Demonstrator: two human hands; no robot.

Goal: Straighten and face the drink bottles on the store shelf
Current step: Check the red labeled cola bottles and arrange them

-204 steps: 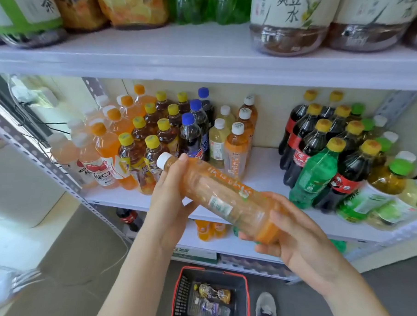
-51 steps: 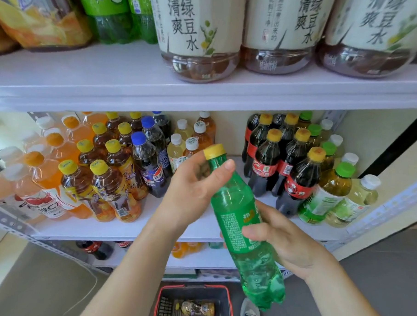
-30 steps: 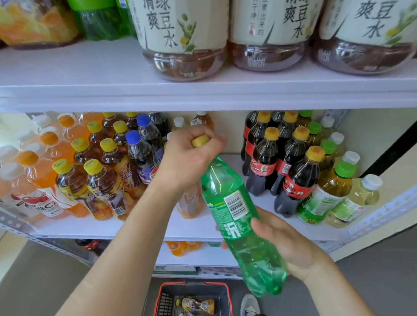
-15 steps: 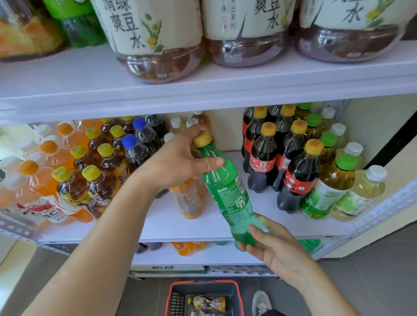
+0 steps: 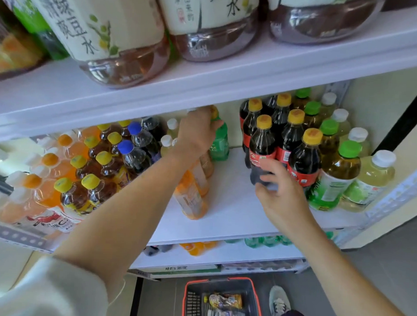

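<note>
A green soda bottle (image 5: pixel 219 144) with a yellow cap stands upright at the back of the white middle shelf (image 5: pixel 231 213). My left hand (image 5: pixel 196 131) is closed around its neck and cap. My right hand (image 5: pixel 282 197) hovers open in front of the cola bottles (image 5: pixel 263 146), fingers spread, holding nothing; whether it touches the front cola bottle is unclear. Orange drink bottles (image 5: pixel 191 195) stand in a row under my left forearm. Amber tea bottles (image 5: pixel 92 174) with yellow caps fill the left side.
Green-capped tea bottles (image 5: pixel 338 173) and pale white-capped bottles (image 5: pixel 371 179) stand at the right. Big jugs (image 5: pixel 107 34) sit on the upper shelf. A red-rimmed basket (image 5: pixel 220 304) with two items is on the floor beside my shoe. Bare shelf shows between orange and cola rows.
My left hand carried the green bottle from tilted in front of the shelf to upright at the back. My right hand let go of its base and moved toward the colas.
</note>
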